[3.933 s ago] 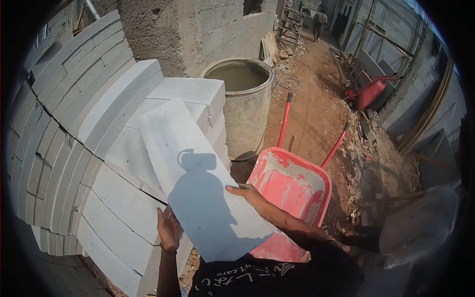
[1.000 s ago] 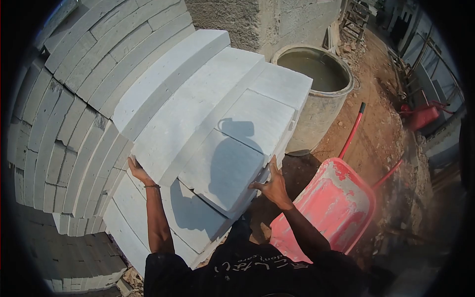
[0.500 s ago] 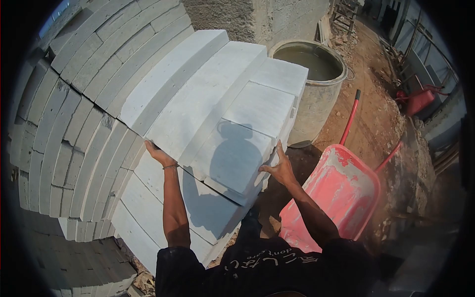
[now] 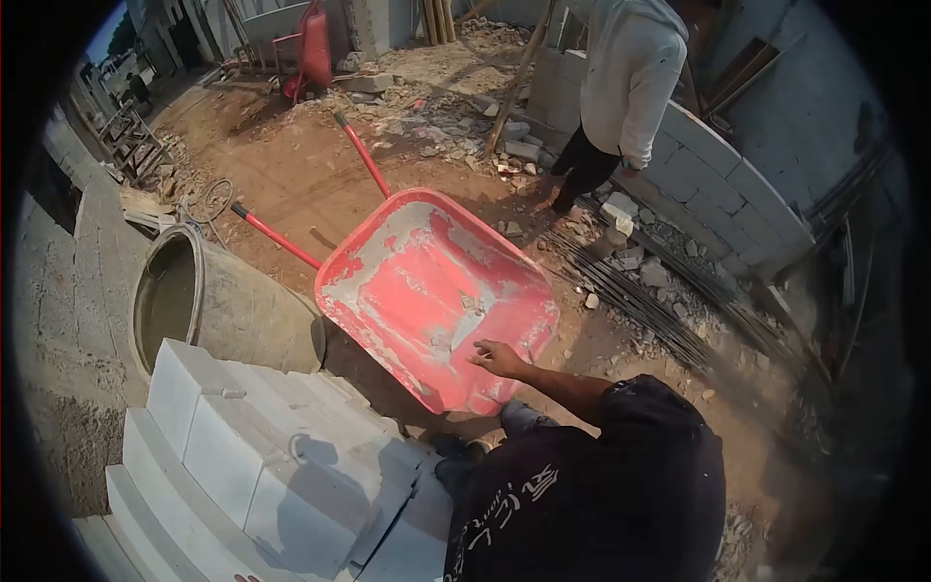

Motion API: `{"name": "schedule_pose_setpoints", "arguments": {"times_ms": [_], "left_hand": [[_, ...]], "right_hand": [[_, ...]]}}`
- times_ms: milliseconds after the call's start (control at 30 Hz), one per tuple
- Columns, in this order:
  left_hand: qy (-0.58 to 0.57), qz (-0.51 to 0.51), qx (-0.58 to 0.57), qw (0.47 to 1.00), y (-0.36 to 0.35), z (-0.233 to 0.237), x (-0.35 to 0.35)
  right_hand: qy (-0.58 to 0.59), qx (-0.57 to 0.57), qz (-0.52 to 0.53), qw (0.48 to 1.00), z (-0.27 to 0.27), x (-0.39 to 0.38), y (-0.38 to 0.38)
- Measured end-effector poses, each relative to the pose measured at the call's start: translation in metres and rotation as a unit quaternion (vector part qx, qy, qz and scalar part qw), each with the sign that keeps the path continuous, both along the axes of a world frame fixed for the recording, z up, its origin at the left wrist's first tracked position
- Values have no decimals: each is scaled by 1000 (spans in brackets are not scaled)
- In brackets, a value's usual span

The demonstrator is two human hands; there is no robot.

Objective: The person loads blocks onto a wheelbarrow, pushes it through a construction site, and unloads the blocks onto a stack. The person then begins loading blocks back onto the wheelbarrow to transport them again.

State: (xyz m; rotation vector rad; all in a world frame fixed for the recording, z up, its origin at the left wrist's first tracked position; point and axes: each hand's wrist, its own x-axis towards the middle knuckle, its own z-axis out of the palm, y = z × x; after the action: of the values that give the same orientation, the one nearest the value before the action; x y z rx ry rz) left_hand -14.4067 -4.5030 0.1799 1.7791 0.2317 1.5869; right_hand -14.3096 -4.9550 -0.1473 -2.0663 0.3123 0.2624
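Observation:
My right hand (image 4: 497, 359) hovers over the near edge of a red wheelbarrow (image 4: 398, 320), fingers loosely apart and nothing in them. Grey-white mortar stains coat the wheelbarrow's tray, and both handles point away from me. At the lower left stands a stack of pale concrete blocks (image 4: 218, 456), with my shadow across its top. Only the fingertips of my left hand (image 4: 248, 578) show, at the bottom edge by the blocks; whether they grip one is hidden.
A round tub of murky water (image 4: 247, 291) stands left, beyond the blocks. At upper right a person in a light hoodie (image 4: 630, 78) stands by a low block wall (image 4: 713, 184). Steel bars (image 4: 640, 301) and rubble lie on the ground. Another red wheelbarrow (image 4: 315, 48) leans farther back.
My view has swung right, from the block stack to the wheelbarrow. Both hands were on a block; my right hand has come off it and is now over the wheelbarrow.

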Motion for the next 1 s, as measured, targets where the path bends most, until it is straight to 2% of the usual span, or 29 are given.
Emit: {"name": "schedule_pose_setpoints", "arguments": {"times_ms": [67, 133, 167, 200, 267, 333, 367, 400, 433, 467, 500, 533, 567, 600, 633, 667, 700, 733, 767, 800, 833, 867, 900, 933, 967, 1000], "left_hand": [[89, -149, -20, 985, -53, -2, 27], [191, -292, -54, 936, -107, -21, 40], [224, -387, -124, 886, -130, -38, 47], [256, -471, -193, 822, -154, -52, 52], [413, -523, -198, 719, -210, -74, 58], [567, -523, -4, 636, -260, -101, 54], [568, -501, 148, 636, -278, -131, 48], [553, -470, 296, 621, -297, -164, 39], [550, -475, 296, 620, -319, -186, 30], [594, -496, 323, 545, -339, -207, 23], [632, -513, 349, 464, -360, -228, 17], [631, -516, 353, 460, -380, -259, 12], [670, -560, 230, 429, -400, -292, 7], [699, -591, 102, 389, -413, -322, -3], [702, -591, 105, 384, -418, -347, -15], [719, -551, 144, 399, -420, -368, -25], [729, -511, 180, 419, -422, -382, -32], [750, -490, 232, 379, -421, -388, -36], [766, -468, 283, 339, -410, -398, -44], [698, -520, 417, 262, -385, -463, -49], [777, -498, 304, 238, -390, -421, -50], [771, -503, 298, 254, -368, -469, -53], [782, -490, 284, 259, -358, -486, -53], [796, -478, 265, 262, -363, -494, -46], [793, -481, 259, 269, -377, -496, -31], [788, -464, 272, 300, -392, -496, -22]], "right_hand": [[106, -87, -74, 988, -23, -69, -51], [152, -216, -52, 963, -77, -149, -95], [240, -202, -40, 949, -93, -186, -113], [276, -216, 2, 936, -101, -221, -126], [369, -167, 81, 911, -92, -270, -143], [370, -156, 111, 909, -121, -296, -147], [370, -151, 130, 907, -138, -314, -154], [324, -146, 165, 920, -145, -322, -159], [282, -106, 143, 943, -127, -327, -168], [282, -106, 137, 944, -122, -329, -177], [225, -89, 84, 967, -117, -330, -186], [167, -71, 32, 983, -108, -334, -195], [170, -69, 25, 983, -101, -338, -210], [182, 1, -76, 980, -94, -340, -227], [190, 70, -176, 963, -86, -346, -238], [189, 72, -180, 963, -78, -356, -248], [190, 88, -246, 946, -71, -365, -264], [184, 103, -310, 927, -71, -372, -285], [169, 66, -344, 921, -98, -388, -302], [154, 29, -376, 913, -126, -407, -314], [157, -23, -388, 908, -133, -415, -324], [173, -64, -395, 900, -134, -416, -331], [209, -52, -383, 898, -122, -406, -339], [248, -41, -368, 895, -115, -397, -346], [237, -7, -354, 905, -124, -385, -350], [228, 25, -340, 912, -130, -370, -357]]}}
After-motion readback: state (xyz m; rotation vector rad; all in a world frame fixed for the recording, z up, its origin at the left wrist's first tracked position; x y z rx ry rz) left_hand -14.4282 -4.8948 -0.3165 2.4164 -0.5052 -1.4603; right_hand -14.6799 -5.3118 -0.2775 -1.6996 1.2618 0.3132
